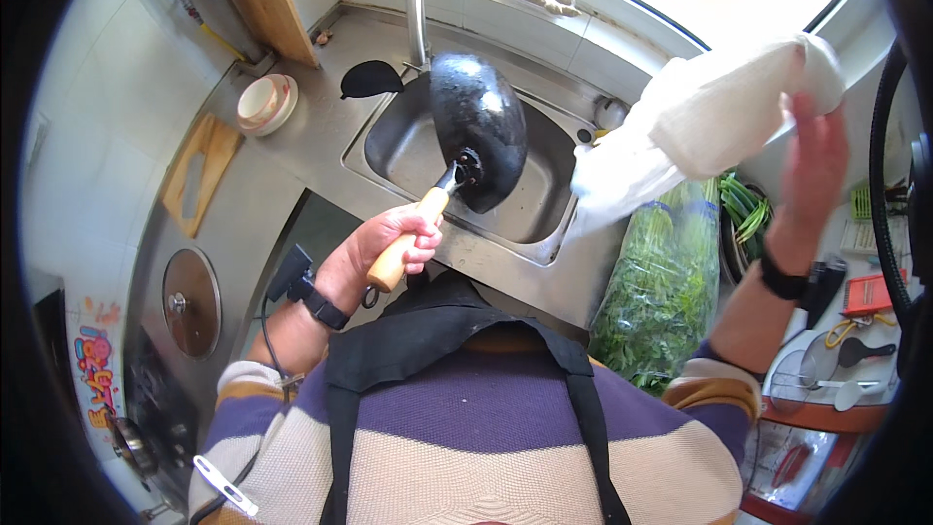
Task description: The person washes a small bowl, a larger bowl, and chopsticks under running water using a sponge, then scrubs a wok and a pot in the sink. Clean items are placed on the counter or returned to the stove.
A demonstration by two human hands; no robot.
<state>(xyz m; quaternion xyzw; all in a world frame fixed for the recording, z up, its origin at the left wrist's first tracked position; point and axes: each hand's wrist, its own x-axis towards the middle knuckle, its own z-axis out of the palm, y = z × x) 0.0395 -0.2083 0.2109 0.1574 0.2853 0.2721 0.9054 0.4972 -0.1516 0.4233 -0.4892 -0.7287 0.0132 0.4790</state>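
My left hand [404, 237] is closed around the wooden handle [397, 259] of a black wok [481, 131]. The wok is tilted on its side over the stainless-steel sink [543, 233], below the tap [417, 14], its dark outer face towards me. To the right, my raised right hand [813, 149] is blurred, its fingers against a bulky white bundle [721, 113], paper or cloth. A thin white sheet trails from the bundle towards the sink's right rim. Whether those fingers grip it is unclear.
Bagged leafy greens [656, 292] lie right of the sink. Left on the counter are stacked bowls [264, 102], a wooden board [211, 160] with a cleaver and a glass lid [191, 302]. A black half-round object [372, 80] lies behind the sink. Kitchen tools, including a strainer [820, 357], occupy the right shelf.
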